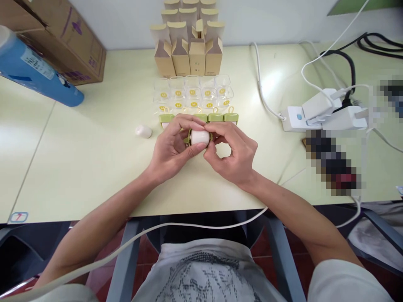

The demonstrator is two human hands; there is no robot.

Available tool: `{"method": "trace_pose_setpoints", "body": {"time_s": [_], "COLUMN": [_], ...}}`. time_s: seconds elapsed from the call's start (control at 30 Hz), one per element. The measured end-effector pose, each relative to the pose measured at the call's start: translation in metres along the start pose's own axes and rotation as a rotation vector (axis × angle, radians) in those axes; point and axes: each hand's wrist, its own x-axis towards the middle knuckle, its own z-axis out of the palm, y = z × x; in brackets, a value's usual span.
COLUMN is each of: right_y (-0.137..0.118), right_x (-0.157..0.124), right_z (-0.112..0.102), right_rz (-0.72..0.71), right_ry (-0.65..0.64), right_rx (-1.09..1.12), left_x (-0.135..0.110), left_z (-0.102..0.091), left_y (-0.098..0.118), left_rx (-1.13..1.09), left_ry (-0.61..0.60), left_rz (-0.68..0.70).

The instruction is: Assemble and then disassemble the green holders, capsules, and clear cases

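Between both hands is a small rounded white piece with a green rim [199, 138], held above the table. My left hand [173, 149] is closed around it, thumb along its lower side and fingers over the top. My right hand [234, 151] pinches the green rim at its right side with thumb and fingertips. Just behind the hands stands a row of green-topped pieces with small loops [215, 117], partly hidden by my fingers. A small white cylindrical piece [144, 131] lies on the table left of my left hand.
Clear plastic cups with yellow stickers [193, 92] stand in rows behind, then open cardboard boxes [197, 56] by the wall. Back left are a blue bottle [40, 67] and a large carton [78, 46]. A power strip [292, 119] with plugs and cables lies at right.
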Motion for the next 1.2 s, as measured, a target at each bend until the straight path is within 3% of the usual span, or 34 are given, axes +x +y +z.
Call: {"method": "trace_pose_setpoints", "body": {"time_s": [0.13, 0.43, 0.67, 1.03, 1.2], "right_y": [0.0, -0.003, -0.001, -0.001, 0.0], "right_x": [0.0, 0.005, 0.002, 0.007, 0.009], "right_z": [-0.001, -0.001, 0.001, 0.001, -0.001], "right_rz": [0.0, -0.176, -0.168, -0.175, -0.193], "right_ry": [-0.018, 0.09, 0.107, 0.174, 0.121], "right_rx": [0.033, -0.016, -0.035, 0.015, 0.052], "left_x": [0.0, 0.0, -0.001, -0.001, 0.001], "left_z": [0.0, -0.001, 0.005, 0.006, 0.003], "left_y": [0.001, -0.009, -0.007, -0.002, -0.004], "left_rx": [0.012, -0.052, 0.0, 0.073, 0.064], "left_ry": [0.013, 0.064, 0.137, 0.092, 0.091], "left_rz": [-0.012, 0.096, 0.108, 0.12, 0.139]}}
